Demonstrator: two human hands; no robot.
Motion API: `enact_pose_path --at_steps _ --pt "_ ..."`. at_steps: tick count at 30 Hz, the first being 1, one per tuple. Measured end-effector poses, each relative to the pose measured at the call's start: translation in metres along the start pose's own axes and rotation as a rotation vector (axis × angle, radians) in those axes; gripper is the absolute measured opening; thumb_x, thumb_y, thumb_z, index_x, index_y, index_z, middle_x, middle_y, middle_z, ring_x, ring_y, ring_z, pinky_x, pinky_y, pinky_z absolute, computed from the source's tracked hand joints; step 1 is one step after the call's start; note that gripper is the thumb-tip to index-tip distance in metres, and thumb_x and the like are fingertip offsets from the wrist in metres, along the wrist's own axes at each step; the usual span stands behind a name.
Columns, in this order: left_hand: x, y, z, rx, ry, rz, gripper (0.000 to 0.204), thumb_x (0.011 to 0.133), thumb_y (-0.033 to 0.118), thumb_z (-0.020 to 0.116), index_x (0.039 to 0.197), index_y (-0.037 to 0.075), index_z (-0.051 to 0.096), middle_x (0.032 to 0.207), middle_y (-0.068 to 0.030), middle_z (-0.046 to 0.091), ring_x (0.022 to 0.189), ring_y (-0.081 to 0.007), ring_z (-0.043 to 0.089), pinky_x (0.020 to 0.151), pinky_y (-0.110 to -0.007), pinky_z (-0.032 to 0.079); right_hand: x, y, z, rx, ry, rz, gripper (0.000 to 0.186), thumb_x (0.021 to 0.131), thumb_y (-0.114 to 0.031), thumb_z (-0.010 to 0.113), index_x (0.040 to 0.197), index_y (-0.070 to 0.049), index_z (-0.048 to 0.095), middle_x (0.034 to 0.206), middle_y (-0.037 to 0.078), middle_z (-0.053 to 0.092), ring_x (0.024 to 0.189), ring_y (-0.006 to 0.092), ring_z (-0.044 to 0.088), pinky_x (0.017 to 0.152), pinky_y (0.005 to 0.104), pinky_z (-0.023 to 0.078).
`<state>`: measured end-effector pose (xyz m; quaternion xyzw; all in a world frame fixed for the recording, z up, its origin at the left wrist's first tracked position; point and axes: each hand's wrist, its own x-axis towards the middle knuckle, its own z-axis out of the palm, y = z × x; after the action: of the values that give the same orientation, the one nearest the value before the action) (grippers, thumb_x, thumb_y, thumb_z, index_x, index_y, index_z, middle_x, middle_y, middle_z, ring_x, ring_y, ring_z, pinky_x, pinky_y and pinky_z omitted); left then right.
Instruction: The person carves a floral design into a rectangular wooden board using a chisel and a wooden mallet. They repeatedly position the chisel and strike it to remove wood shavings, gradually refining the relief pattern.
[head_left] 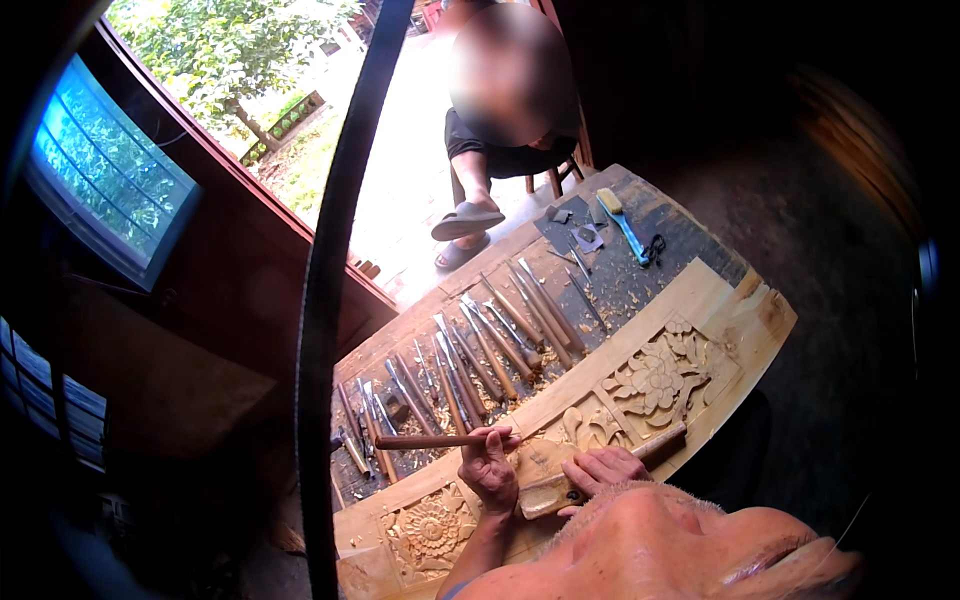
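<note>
My left hand point(490, 474) is closed around a long wooden-handled carving chisel point(420, 441), held nearly level above the board; its blade is hard to make out. To the right, my right hand point(607, 467) is closed on a wooden mallet point(547, 494), whose blocky head is near my left wrist and whose handle runs up to the right. Beneath both hands lies a long pale wooden board point(752, 312). A carved round flower point(430, 528) shows at its left, and a carved leafy blossom panel point(660, 378) at its right.
Beyond the board, a row of wooden-handled chisels point(484, 358) lies on the dark workbench point(655, 285) among wood shavings. A blue-handled brush point(627, 232) and small grey stones point(587, 234) are at the far end. Past the bench sits another person point(482, 165) in sandals.
</note>
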<state>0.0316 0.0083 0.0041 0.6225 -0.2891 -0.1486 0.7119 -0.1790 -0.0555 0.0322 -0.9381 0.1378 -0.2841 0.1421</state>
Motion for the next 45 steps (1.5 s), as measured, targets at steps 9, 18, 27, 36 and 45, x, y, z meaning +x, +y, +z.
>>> enact_pose_path --at_steps 9,18,27,36,45 --pt "0.000 -0.005 0.001 -0.001 -0.005 0.005 0.018 0.109 0.014 0.058 0.105 -0.002 0.065 0.094 -0.0077 0.071 0.076 -0.0150 0.073 0.072 -0.027 0.060 -0.002 -0.001 -0.001 -0.056 0.013 0.003 0.047 0.080 -0.020 0.065 0.122 0.001 0.067 0.110 0.015 0.067 0.097 0.0285 0.065 0.081 0.0389 0.053" --pt "0.000 -0.003 -0.001 0.015 -0.008 0.005 0.018 0.109 0.015 0.058 0.106 -0.002 0.065 0.094 -0.0084 0.072 0.076 -0.0152 0.073 0.071 -0.028 0.060 -0.003 0.000 0.005 -0.056 0.060 -0.005 0.044 0.081 -0.018 0.067 0.121 0.001 0.067 0.105 0.013 0.067 0.092 0.0273 0.066 0.078 0.0387 0.053" --pt "0.000 -0.009 -0.003 0.023 -0.039 0.016 0.015 0.108 0.013 0.058 0.113 -0.001 0.059 0.095 -0.0123 0.073 0.076 -0.0186 0.074 0.073 -0.031 0.064 -0.009 0.005 0.008 -0.068 -0.005 -0.021 0.071 0.084 -0.058 0.077 0.121 0.002 0.066 0.113 0.016 0.069 0.098 0.0296 0.069 0.086 0.0413 0.055" --pt "0.000 -0.007 -0.002 0.016 -0.016 0.014 0.017 0.109 0.014 0.058 0.108 -0.002 0.063 0.094 -0.0090 0.072 0.076 -0.0159 0.074 0.072 -0.028 0.060 0.000 -0.001 -0.003 -0.014 0.042 0.002 0.070 0.081 -0.053 0.079 0.122 0.002 0.065 0.109 0.014 0.067 0.097 0.0281 0.066 0.083 0.0395 0.053" --pt "0.000 -0.003 0.000 0.011 -0.020 0.015 0.017 0.109 0.014 0.058 0.107 -0.002 0.063 0.095 -0.0091 0.072 0.075 -0.0155 0.073 0.072 -0.028 0.061 -0.004 -0.001 0.001 -0.022 0.017 0.021 0.070 0.081 -0.055 0.079 0.121 0.001 0.066 0.111 0.015 0.068 0.098 0.0290 0.069 0.085 0.0409 0.054"
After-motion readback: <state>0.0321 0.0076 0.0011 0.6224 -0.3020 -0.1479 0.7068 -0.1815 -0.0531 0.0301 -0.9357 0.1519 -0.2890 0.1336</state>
